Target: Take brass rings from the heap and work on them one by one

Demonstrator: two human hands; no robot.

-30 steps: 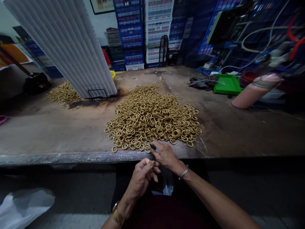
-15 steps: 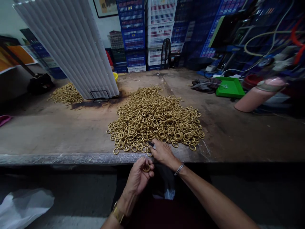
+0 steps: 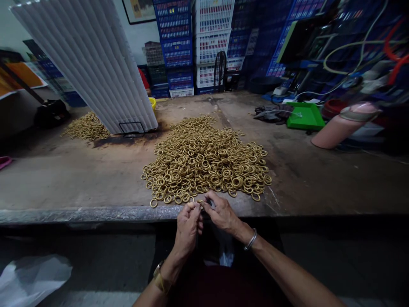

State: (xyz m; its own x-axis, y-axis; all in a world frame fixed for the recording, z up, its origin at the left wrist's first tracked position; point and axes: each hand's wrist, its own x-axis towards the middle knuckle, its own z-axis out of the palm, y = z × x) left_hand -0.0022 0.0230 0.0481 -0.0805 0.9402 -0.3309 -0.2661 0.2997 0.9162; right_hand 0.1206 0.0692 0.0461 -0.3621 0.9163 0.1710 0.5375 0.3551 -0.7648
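Fingertips that were apart half a second ago have come together: the left hand [image 3: 188, 226] has risen from below the front edge of the table [image 3: 96, 179] to meet the right hand [image 3: 223, 214]. From my head view, I see the left thumb and fingers pinched on a gold ring [image 3: 201, 202], right between the two hands. My right fingers are closed around a small dark tool [image 3: 210, 202], its tip at or just beside that ring; blur keeps me from telling whether it touches.

Just beyond both hands lies the large pile of rings [image 3: 204, 162], with a few loose ones near the table's edge. Farther back on my left, a smaller pile [image 3: 87, 126] sits beside a tilted white ribbed panel [image 3: 92, 64], with a black wire stand [image 3: 131, 128] at its foot. Over on my right I have a green tray [image 3: 305, 116] and a leaning pink bottle [image 3: 341, 128]. Stacked blue crates [image 3: 177, 51] and white crates [image 3: 213, 42] rise behind the table.
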